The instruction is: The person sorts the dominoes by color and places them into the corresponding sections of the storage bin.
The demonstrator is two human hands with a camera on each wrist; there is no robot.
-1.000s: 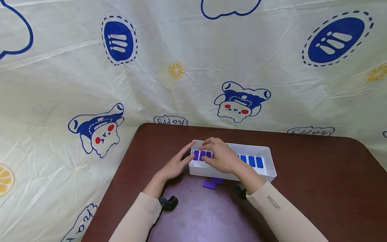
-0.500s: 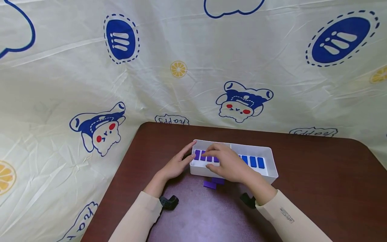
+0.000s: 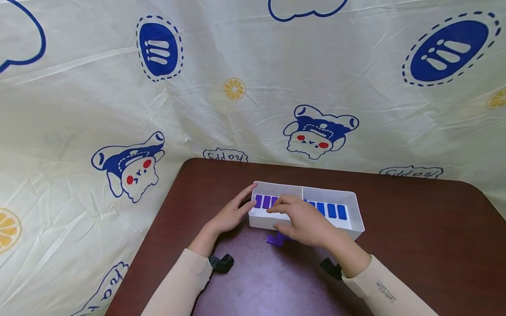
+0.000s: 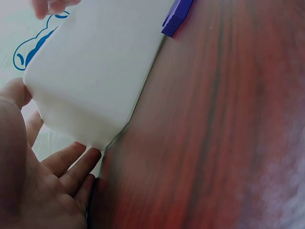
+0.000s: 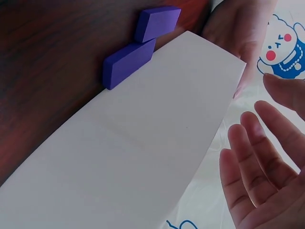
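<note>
A white two-compartment box (image 3: 264,221) stands on the table. Several purple blocks (image 3: 266,202) line the left compartment, partly covered by my right hand; blue blocks (image 3: 331,211) form a row in the right one. My left hand (image 3: 227,217) rests against the box's left end, its fingers spread along the end wall (image 4: 78,117) and the thumb at the rim. Over the front wall is my right hand (image 3: 306,221), fingers loosely bent and holding nothing. Two more purple blocks lie before the box, one block (image 5: 127,64) against its front wall and another block (image 5: 159,23) touching the first.
The brown table (image 3: 415,245) reaches well past the box on the right. Behind it hangs a pale printed sheet (image 3: 253,52). Black wrist straps show below both hands, such as the left strap (image 3: 222,263).
My right hand has drawn back from the purple row, toward the right and the front edge of the box, uncovering more blocks on the way. My left hand has stayed at the box's end.
</note>
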